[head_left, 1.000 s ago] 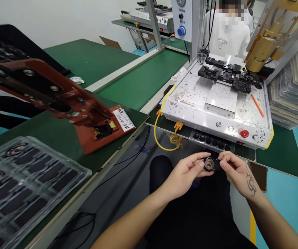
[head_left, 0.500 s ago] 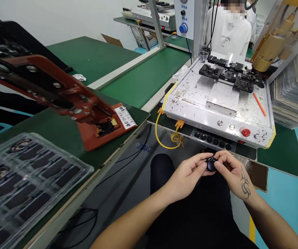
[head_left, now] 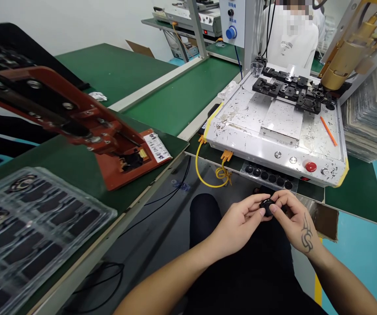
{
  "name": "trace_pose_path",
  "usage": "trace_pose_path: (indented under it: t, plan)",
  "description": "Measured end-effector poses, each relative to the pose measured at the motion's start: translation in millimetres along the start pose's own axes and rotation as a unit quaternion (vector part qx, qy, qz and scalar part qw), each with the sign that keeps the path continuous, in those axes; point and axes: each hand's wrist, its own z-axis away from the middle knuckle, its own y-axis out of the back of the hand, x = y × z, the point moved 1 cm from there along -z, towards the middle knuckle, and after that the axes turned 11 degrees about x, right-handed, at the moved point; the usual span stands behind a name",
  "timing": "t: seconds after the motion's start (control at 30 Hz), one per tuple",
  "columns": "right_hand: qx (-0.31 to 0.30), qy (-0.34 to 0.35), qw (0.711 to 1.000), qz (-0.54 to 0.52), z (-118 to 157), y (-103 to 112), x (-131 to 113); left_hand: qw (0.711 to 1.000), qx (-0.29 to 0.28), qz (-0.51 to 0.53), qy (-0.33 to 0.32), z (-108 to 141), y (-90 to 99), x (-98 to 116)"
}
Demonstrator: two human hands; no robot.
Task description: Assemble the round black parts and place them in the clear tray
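A small round black part (head_left: 267,207), glossy along its rim, is pinched between both hands above my lap. My left hand (head_left: 242,221) grips its left side with thumb and fingers. From the right, my right hand (head_left: 290,214) holds it, thumb pressed on its face. The fingers partly cover the part, so its exact kind is hard to make out. Just beyond the hands, a clear strip with several round black discs (head_left: 269,176) lies under the front of the white machine (head_left: 250,144).
Black fixtures (head_left: 290,92) and an orange stick (head_left: 328,131) lie on the machine, below a gold dispenser (head_left: 339,65). At left stand a red press (head_left: 122,148) and a clear tray (head_left: 44,227) of dark parts. A person in white (head_left: 288,43) is behind the machine.
Both hands still hold the round black part. It has tilted slightly, and the left thumb has shifted a little to the right over it.
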Motion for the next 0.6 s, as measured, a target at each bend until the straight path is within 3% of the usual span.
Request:
trace_pose_path:
  t: [0.2, 0.3, 0.37, 0.5, 0.6]
  plan:
    - [0.023, 0.079, 0.995, 0.056, -1.7, -1.2, 3.5, 0.992, 0.026, -0.106, -0.061, 0.1, -0.5, -3.4]
    - [0.020, 0.071, 0.994, 0.075, -5.4, 1.6, 9.1, 0.988, 0.019, -0.127, -0.083, -1.5, 1.3, -3.3]
    - [-0.023, 0.079, 0.993, 0.082, -8.1, 3.4, 10.9, 0.982, -0.004, -0.160, -0.098, -2.9, 4.2, -0.5]
    - [-0.099, 0.158, 0.979, 0.079, -12.9, 5.0, 6.6, 0.955, -0.033, -0.267, -0.129, -5.8, 11.9, 10.2]
    - [-0.070, 0.095, 0.992, 0.038, -15.8, 3.1, 3.6, 0.969, -0.015, -0.215, -0.118, -7.9, 14.5, 15.5]
